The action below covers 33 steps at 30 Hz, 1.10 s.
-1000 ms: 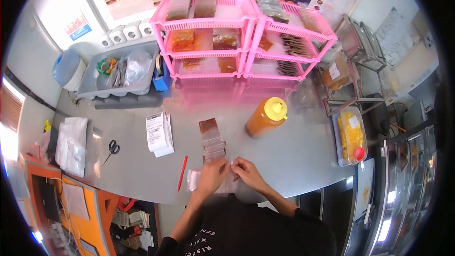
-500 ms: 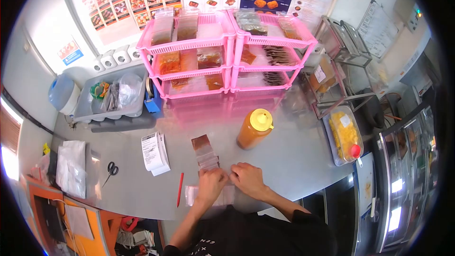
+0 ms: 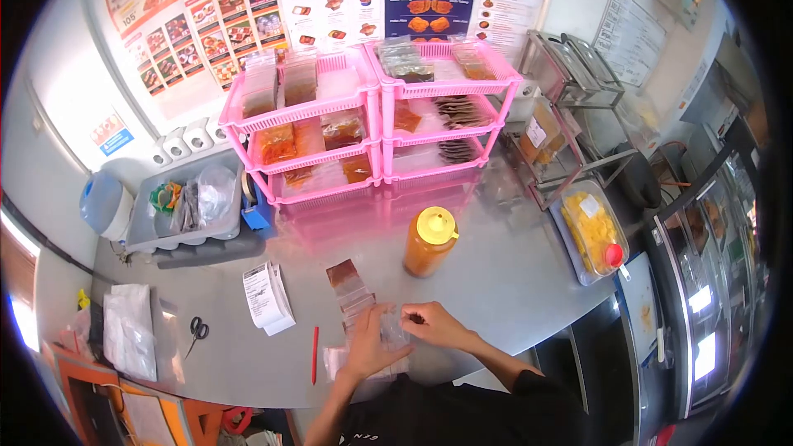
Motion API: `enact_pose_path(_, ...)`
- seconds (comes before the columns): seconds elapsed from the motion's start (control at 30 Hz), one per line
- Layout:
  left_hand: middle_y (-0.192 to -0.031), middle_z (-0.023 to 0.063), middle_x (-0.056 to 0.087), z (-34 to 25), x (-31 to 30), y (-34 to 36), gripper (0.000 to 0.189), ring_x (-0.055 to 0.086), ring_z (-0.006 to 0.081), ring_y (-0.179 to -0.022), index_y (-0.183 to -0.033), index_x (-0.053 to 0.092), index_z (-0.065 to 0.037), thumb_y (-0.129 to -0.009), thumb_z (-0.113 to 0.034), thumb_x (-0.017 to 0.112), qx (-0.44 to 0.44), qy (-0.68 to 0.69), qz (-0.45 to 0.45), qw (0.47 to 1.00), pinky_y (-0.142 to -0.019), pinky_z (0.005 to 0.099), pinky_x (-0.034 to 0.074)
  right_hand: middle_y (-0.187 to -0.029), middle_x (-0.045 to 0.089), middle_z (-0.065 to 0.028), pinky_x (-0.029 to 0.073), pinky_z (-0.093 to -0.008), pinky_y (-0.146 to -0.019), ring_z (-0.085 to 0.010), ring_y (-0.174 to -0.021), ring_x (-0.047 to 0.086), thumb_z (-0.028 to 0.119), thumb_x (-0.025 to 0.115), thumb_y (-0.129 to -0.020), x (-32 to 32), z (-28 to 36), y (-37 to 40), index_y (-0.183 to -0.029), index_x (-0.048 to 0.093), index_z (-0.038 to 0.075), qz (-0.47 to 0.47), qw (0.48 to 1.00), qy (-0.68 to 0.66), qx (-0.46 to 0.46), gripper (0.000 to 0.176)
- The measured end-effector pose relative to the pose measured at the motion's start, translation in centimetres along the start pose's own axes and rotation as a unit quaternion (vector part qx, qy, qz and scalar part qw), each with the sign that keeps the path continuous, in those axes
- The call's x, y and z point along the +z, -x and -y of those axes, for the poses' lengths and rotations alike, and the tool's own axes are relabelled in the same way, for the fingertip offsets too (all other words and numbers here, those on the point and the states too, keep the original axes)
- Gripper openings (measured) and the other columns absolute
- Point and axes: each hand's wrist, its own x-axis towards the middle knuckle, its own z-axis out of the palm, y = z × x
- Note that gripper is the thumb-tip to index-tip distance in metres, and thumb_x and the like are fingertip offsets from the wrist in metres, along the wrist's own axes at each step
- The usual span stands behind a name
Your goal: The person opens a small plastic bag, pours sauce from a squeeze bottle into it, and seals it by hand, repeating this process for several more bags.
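Note:
Near the front edge of the metal table, my left hand [image 3: 372,347] has its fingers apart beside a clear plastic sachet [image 3: 391,326]. My right hand [image 3: 435,326] is closed at the sachet's right side, its fingers round something dark and small. A row of overlapping filled sachets [image 3: 349,287] runs up and left from my left hand, the top one reddish brown. More clear sachets [image 3: 336,358] lie under and beside my left wrist. Behind my right hand stands a sauce bottle [image 3: 429,249] with a yellow lid.
Pink racks [image 3: 379,134] of filled sachets stand at the back. A red pen [image 3: 315,355], paper slips [image 3: 267,298], scissors [image 3: 197,333] and a plastic bag stack [image 3: 130,333] lie left. A grey bin [image 3: 186,233] stands back left, a yellow-filled tub [image 3: 589,227] right.
My left hand has opened from a closed grip. The right hand remains closed, now showing something dark at its fingers. The view has tilted upward and shifted.

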Motion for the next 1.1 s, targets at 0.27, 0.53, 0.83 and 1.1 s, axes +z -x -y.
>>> enact_pose_path(0.27,-0.096,0.0148,0.047,-0.3,1.4,0.4,0.074,0.050,0.0304,-0.087,-0.110,0.039,-0.002,-0.055,-0.022,0.084,-0.019,0.044,-0.034,0.998,-0.077,0.0408,0.043,-0.068,0.056,-0.0070,0.044,-0.0321,-0.061,-0.0153,-0.062,0.052,0.018,0.065,-0.081,-0.5,0.5,1.1,-0.086,0.055,0.000,-0.074,0.996,-0.041,0.020,0.021)
enact_pose_path(0.53,-0.098,0.0109,0.049,-0.1,1.3,0.5,0.073,0.052,0.0239,-0.086,-0.114,0.041,-0.003,-0.056,-0.020,0.084,-0.047,0.073,-0.088,0.992,-0.076,0.0396,0.044,-0.131,0.035,-0.0144,0.031,-0.0380,-0.103,-0.0260,-0.124,0.035,0.016,0.086,-0.063,-1.9,-5.0,-4.0,-0.131,0.026,0.003,-0.463,0.873,0.101,-0.118,0.092)
enact_pose_path(0.83,-0.094,0.0083,0.054,-0.1,0.2,0.7,0.066,0.053,0.0245,-0.088,-0.114,0.048,-0.005,-0.060,-0.020,0.084,-0.037,0.028,-0.117,0.992,-0.082,0.0388,0.041,-0.125,0.046,-0.0151,0.039,-0.0398,-0.099,-0.0289,-0.118,0.046,0.013,0.084,-0.060,-2.4,-8.4,-7.2,-0.131,0.034,0.001,-0.411,0.906,-0.017,-0.101,0.088)
enact_pose_path(1.1,-0.104,0.0074,0.058,-0.5,-2.3,0.4,0.068,0.056,0.0233,-0.092,-0.118,0.048,-0.006,-0.063,-0.025,0.084,-0.091,0.104,-0.162,0.977,-0.089,0.0388,0.038,-0.130,0.051,-0.0142,0.039,-0.0445,-0.100,-0.0339,-0.118,0.050,0.009,0.078,-0.063,-7.2,-0.1,-5.5,-0.125,0.048,0.006,-0.260,0.820,0.381,-0.338,0.069)
